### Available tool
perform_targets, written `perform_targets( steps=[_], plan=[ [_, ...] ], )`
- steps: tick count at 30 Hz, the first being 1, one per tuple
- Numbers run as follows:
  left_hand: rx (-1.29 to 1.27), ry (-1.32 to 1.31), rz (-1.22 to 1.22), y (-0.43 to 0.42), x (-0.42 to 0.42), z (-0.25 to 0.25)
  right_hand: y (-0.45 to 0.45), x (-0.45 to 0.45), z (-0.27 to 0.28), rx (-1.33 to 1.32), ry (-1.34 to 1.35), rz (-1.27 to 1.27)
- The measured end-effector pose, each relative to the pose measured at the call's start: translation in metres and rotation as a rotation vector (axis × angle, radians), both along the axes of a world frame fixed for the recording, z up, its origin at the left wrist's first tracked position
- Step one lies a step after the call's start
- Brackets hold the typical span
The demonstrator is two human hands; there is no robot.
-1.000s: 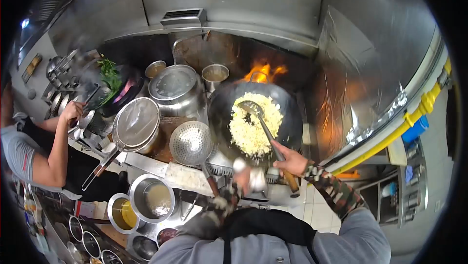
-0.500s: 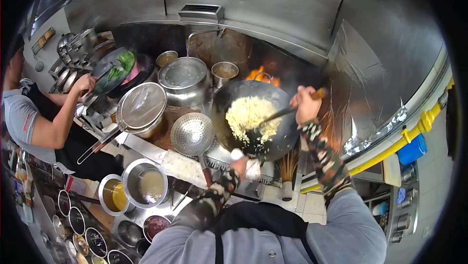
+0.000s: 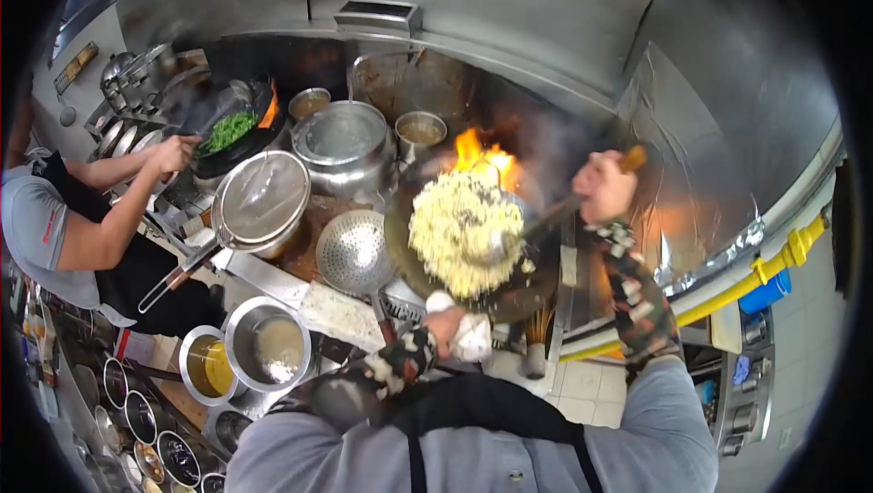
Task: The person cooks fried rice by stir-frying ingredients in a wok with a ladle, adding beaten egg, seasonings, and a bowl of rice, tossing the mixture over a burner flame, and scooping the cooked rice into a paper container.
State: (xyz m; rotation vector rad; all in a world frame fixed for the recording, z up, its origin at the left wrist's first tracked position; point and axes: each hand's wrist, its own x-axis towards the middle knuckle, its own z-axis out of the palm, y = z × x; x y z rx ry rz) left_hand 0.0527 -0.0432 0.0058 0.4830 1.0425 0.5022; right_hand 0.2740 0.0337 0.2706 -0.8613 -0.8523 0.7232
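My left hand [image 3: 444,327] is closed around a white cloth [image 3: 471,337] at the near edge of the black wok [image 3: 536,288]. Pale yellow fried rice [image 3: 455,229] fills the middle of the wok, some of it in the air. My right hand [image 3: 605,188], raised at the wok's right, grips the wooden-handled ladle [image 3: 559,214]. The ladle's bowl lies against the right side of the rice. Orange flames [image 3: 484,158] rise behind the wok's far rim.
A perforated strainer [image 3: 355,252], a lidded pot [image 3: 339,134] and a mesh sieve [image 3: 264,200] stand left of the wok. A co-worker [image 3: 82,220] handles another wok with greens [image 3: 227,132] at the far left. A bamboo brush [image 3: 536,347] stands near the front edge.
My right hand has moved from low beside the wok up and to the right, with the ladle. The rice has spread upward. The co-worker's greens have shifted in their wok.
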Motion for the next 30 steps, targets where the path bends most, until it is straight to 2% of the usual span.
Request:
perform_targets(
  steps=[2,3,4,5,6,7,8,9,10,11,12,13,14,15,16,17,18,20,21,22,23,24,25,26,27,29,30],
  plan=[
    [-0.122,-0.148,0.038,0.018,0.000,-0.009,-0.023,-0.007,0.016,0.054,-0.018,0.029],
    [-0.123,-0.168,0.041,0.031,-0.002,-0.017,-0.014,-0.020,-0.012,-0.062,-0.040,-0.168],
    [-0.055,-0.111,0.025,0.035,-0.006,-0.029,-0.007,-0.032,-0.037,-0.010,0.037,-0.152],
    [0.514,0.105,-0.191,0.022,-0.017,-0.057,0.003,-0.024,-0.064,0.061,0.022,-0.060],
    [1.057,0.471,-0.257,0.008,-0.029,-0.085,0.021,-0.009,-0.067,0.151,-0.015,0.037],
    [0.805,0.508,-0.359,-0.031,-0.046,-0.109,0.023,-0.001,-0.042,0.192,-0.057,0.009],
    [0.598,0.311,-0.254,-0.044,-0.053,-0.090,0.015,0.001,-0.009,0.180,-0.181,-0.096],
    [0.386,0.138,-0.126,-0.057,-0.060,-0.067,0.003,0.007,0.021,0.152,-0.052,0.003],
    [0.201,-0.268,0.165,-0.071,-0.068,-0.010,-0.011,0.011,0.041,0.120,0.078,0.092],
    [0.407,-0.017,-0.167,-0.045,-0.064,-0.014,-0.027,0.000,0.041,0.151,0.048,0.036],
    [0.726,0.341,-0.571,-0.019,-0.060,-0.019,-0.028,-0.011,0.007,0.227,0.005,0.026],
    [0.996,0.581,-0.854,0.006,-0.056,-0.023,-0.014,-0.029,-0.040,0.059,0.035,-0.211],
    [0.799,0.552,-0.613,0.013,-0.038,-0.015,-0.009,-0.031,-0.079,0.106,0.003,-0.034],
    [0.605,0.516,-0.372,0.017,-0.018,-0.008,0.003,-0.033,-0.093,0.145,0.019,-0.009],
    [0.504,0.487,-0.252,0.009,-0.012,-0.005,0.019,-0.029,-0.088,0.188,0.020,0.020],
    [0.409,0.454,-0.123,0.001,-0.007,-0.001,0.026,-0.019,-0.067,0.204,-0.046,-0.054],
    [0.389,0.243,-0.014,-0.030,-0.023,0.002,0.019,-0.017,-0.031,0.184,-0.131,-0.086],
    [0.364,-0.170,0.176,-0.062,-0.055,0.011,-0.001,-0.001,0.017,0.104,0.062,0.100],
    [0.358,-0.171,0.174,-0.045,-0.049,0.000,-0.011,-0.009,0.011,0.135,0.012,0.038],
    [0.433,0.131,-0.165,-0.007,-0.034,-0.020,-0.024,-0.024,0.001,0.168,-0.043,-0.018],
    [0.392,0.211,-0.146,0.003,-0.030,-0.013,-0.013,-0.044,-0.034,0.084,0.090,-0.122],
    [0.347,0.289,-0.127,0.013,-0.027,-0.004,-0.003,-0.044,-0.074,0.030,0.010,-0.072],
    [0.300,0.362,-0.106,0.024,-0.024,0.005,0.011,-0.039,-0.089,0.122,0.031,-0.051],
    [0.457,0.304,-0.111,0.004,-0.033,-0.034,0.028,-0.029,-0.086,0.218,0.037,-0.026],
    [0.613,0.240,-0.110,-0.016,-0.041,-0.072,0.022,-0.031,-0.052,0.177,0.110,0.008],
    [0.531,-0.128,0.060,-0.048,-0.061,-0.038,0.010,-0.014,-0.010,0.125,0.066,0.069],
    [0.305,-0.367,0.187,-0.060,-0.066,0.030,-0.006,-0.013,0.004,0.111,0.068,0.104]
  ],
)
